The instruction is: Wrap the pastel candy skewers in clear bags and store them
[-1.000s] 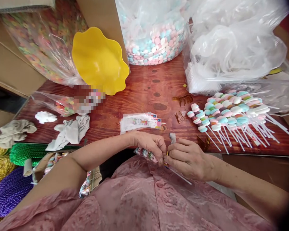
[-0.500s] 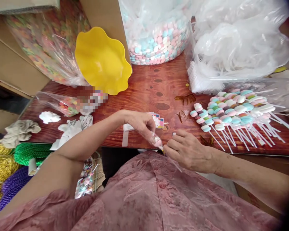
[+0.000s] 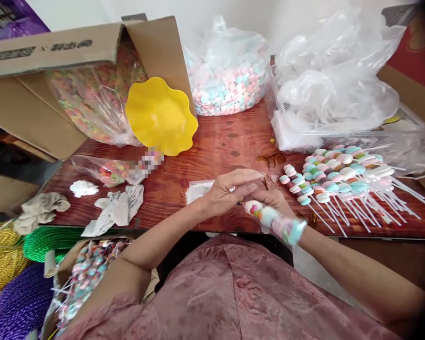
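Observation:
A marshmallow skewer, pastel and sleeved in clear wrap, lies slantwise in front of my right hand and wrist, slightly blurred. A small dark tie shows at its left end, between my hands. My left hand is closed at that end, its fingers long and pressed together, thumb beneath. My right hand is closed beside it, its fingers partly hidden by the skewer and my left hand. Printed cards lie just left of my hands. Gold twist ties rest on the table beyond them.
Unwrapped marshmallow skewers are piled at the right. Behind stand a plastic bin with clear bags, a bag of marshmallows and a yellow bowl. A cloth lies left; a box of wrapped skewers sits below.
The wrapped skewer has swung up and now points right across my right wrist. My hands have come together, the left moving right. The view has tilted up.

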{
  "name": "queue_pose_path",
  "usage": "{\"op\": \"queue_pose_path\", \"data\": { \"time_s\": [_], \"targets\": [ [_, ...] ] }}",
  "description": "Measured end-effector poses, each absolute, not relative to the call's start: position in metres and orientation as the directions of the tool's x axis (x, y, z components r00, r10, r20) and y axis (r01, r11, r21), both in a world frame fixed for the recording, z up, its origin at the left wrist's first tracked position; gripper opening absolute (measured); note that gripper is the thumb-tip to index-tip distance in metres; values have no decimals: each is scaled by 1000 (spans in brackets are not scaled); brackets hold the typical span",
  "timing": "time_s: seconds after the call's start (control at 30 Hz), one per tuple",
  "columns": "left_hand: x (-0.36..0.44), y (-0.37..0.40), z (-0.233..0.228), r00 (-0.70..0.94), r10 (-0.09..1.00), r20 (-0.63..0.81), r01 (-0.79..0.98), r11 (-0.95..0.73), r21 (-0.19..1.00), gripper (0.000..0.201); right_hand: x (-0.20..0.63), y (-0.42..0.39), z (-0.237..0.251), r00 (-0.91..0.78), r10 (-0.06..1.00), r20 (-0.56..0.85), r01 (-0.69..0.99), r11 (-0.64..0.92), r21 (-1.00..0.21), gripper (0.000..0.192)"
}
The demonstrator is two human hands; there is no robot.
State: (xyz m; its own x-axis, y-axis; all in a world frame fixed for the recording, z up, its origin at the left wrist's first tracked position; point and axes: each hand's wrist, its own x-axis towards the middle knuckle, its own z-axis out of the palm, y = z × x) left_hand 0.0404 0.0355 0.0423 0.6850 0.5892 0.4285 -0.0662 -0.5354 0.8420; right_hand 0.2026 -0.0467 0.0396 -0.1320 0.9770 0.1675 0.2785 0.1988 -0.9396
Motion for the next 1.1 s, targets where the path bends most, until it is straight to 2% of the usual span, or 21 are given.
{"op": "queue_pose_path", "data": {
  "time_s": [0.07,0.13,0.17,0.23,0.27,0.33,0.4,0.47,0.53,0.57,0.63,0.67,0.73,0.8,0.87,0.97,1.03,1.1],
  "targets": [
    [38,32,46,584,723,368,-32,-433,901,29,210,-44,32,-172,928,331,448,372,-813,25],
    [36,23,46,528,830,178,-13,-202,979,38,220,-39,28,-209,834,511,622,516,-588,23],
    [35,18,45,535,844,46,-41,-28,999,43,224,-36,28,-231,779,584,691,553,-465,21],
    [34,8,43,618,765,-181,-130,327,936,49,228,-32,26,-294,684,668,771,583,-258,19],
    [34,4,43,661,710,-244,-170,458,873,50,228,-30,24,-344,634,692,794,590,-146,19],
    [35,-2,43,722,629,-290,-211,599,772,48,225,-27,21,-429,572,698,801,598,3,19],
    [37,-5,44,732,623,-278,-231,609,759,43,222,-26,19,-471,562,680,798,600,56,19],
    [38,-5,42,716,663,-219,-228,518,825,38,222,-24,18,-475,578,663,800,597,53,19],
    [36,-4,38,693,709,-132,-175,342,923,31,223,-24,20,-450,617,646,793,609,-29,20],
    [35,-3,37,685,723,-83,-118,223,968,26,224,-25,21,-422,648,634,778,618,-113,21],
    [31,-2,35,670,741,47,34,-93,995,17,224,-27,24,-330,751,572,706,598,-378,22],
    [29,-2,36,664,736,132,111,-272,956,17,224,-30,26,-269,819,506,639,545,-542,21],
    [26,-3,37,670,676,305,230,-581,781,19,221,-36,29,-155,946,284,432,324,-842,17],
    [23,-5,39,694,588,415,290,-756,586,22,216,-44,31,-97,995,3,163,19,-986,16],
    [18,-8,40,716,507,480,304,-845,439,25,207,-52,32,-131,965,-225,-104,-239,-965,23],
    [7,-18,40,722,430,541,324,-902,284,27,185,-64,33,-295,882,-367,-394,-462,-795,34],
    [-7,-28,46,725,436,533,387,-898,209,26,169,-72,34,-397,834,-384,-461,-543,-702,39],
    [-27,-41,57,739,481,471,476,-868,140,26,155,-75,34,-442,806,-394,-403,-571,-716,38]
  ]
}}
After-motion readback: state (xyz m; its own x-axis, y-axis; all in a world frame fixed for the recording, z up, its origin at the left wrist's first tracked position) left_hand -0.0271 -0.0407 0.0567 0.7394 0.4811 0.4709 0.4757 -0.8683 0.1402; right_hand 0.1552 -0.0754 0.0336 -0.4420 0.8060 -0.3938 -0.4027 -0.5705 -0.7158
